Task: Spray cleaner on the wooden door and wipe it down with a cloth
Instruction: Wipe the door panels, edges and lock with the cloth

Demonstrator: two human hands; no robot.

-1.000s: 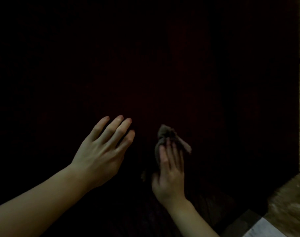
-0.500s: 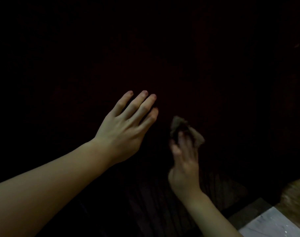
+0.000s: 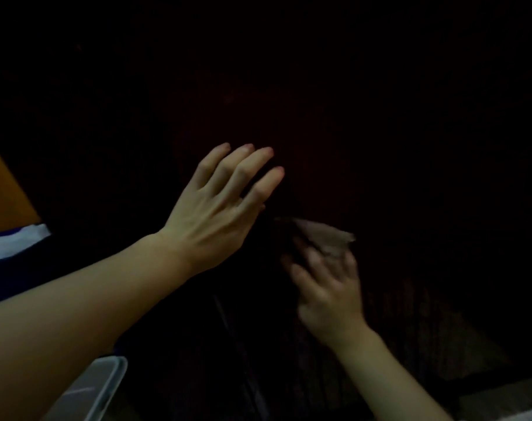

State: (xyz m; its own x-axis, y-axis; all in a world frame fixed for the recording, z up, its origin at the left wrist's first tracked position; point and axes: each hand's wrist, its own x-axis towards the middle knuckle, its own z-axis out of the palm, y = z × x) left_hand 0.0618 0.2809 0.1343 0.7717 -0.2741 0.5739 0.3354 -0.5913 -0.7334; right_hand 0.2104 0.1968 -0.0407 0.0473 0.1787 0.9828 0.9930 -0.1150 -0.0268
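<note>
**Dark wood, pale cloth: working the lower panel**

Dark wooden door (image 3: 334,123) fills nearly the whole view, so dim that its grain shows only low down, below the hands. The right hand (image 3: 328,287) presses a crumpled pale cloth (image 3: 325,237) against that surface; the cloth pokes out above and to the right of the fingertips, and the hand is motion-blurred, which suggests a wiping stroke in progress. Whether the fingers curl round the cloth or simply pin it flat is too smeared to tell. The left hand (image 3: 225,205) sits just up and left of the cloth, fingers straight and slightly spread, holding nothing; it appears to rest on or hover close to the door, though contact cannot be confirmed.

No spray bottle is in sight, so the spraying seems done, at least for this patch, and wiping is the step in hand. To do it well, I would keep the cloth spread wider under the palm rather than bunched, since a wad covers little and streaks. Strokes along the grain, overlapping, would suit the wood. The free hand can steady the door against swinging. The poor light is the main risk: missed patches and leftover wet film will be hard to spot.

At the lower left lies a translucent plastic lid or box edge (image 3: 97,387).
</note>
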